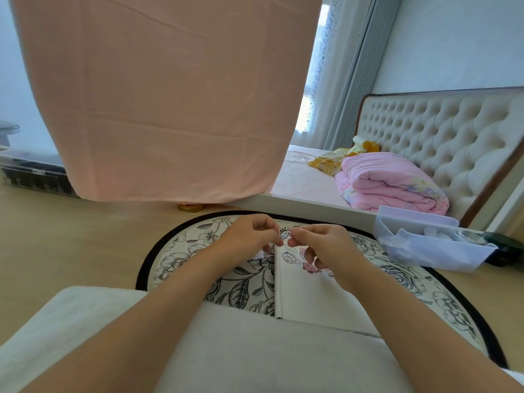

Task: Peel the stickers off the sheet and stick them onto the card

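While the left hand (249, 234) and right hand (321, 245) pinch a sticker (284, 234), card (306, 296) beneath

The small sticker (284, 234) in the middle of the frame is pinched from both sides. The fingers (269, 228) of the left hand (249, 234) and of the right hand (320, 245) cover its edges, and its drawing is too small to tell. The right hand hides part of the card (306, 296). At the right edge of the frame a dark object (507, 251) is cut off.
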Available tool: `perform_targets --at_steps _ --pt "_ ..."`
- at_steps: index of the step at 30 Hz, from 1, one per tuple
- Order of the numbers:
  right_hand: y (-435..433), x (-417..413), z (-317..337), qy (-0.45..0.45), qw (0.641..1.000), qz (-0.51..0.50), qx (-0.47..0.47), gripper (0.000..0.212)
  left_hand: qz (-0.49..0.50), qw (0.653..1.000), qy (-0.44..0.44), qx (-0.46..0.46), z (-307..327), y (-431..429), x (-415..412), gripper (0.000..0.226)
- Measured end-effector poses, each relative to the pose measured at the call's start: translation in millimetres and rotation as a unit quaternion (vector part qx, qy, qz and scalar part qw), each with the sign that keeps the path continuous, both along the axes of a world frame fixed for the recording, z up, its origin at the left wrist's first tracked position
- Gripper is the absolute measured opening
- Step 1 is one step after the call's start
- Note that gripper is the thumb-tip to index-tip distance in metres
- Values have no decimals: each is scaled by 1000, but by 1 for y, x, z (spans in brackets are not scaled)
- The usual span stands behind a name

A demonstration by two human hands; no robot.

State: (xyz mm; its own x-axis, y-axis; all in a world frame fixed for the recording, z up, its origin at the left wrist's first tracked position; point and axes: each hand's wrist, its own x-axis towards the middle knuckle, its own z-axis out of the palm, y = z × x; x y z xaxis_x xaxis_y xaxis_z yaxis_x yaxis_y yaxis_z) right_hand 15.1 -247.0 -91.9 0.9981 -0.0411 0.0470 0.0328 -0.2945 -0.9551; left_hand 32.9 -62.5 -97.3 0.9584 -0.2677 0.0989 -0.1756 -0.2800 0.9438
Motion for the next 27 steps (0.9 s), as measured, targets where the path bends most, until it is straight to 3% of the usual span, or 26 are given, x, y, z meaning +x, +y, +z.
perform_targets --at_steps 4,9,17,27 --pt "-19 -14 4 -3 999 30 -40 13 -19 1000 -14 20 4 -11 -5 21" --pt "-36 -26 4 -6 997 46 -58 13 -49 997 -47 35 1 -29 -12 4" --pt "-47 -25 0 -11 997 47 -61 13 -23 998 -47 45 -1 -38 -17 5" --pt "-42 -16 -13 -157 968 15 -197 14 28 996 -64 54 -5 -51 -23 5"
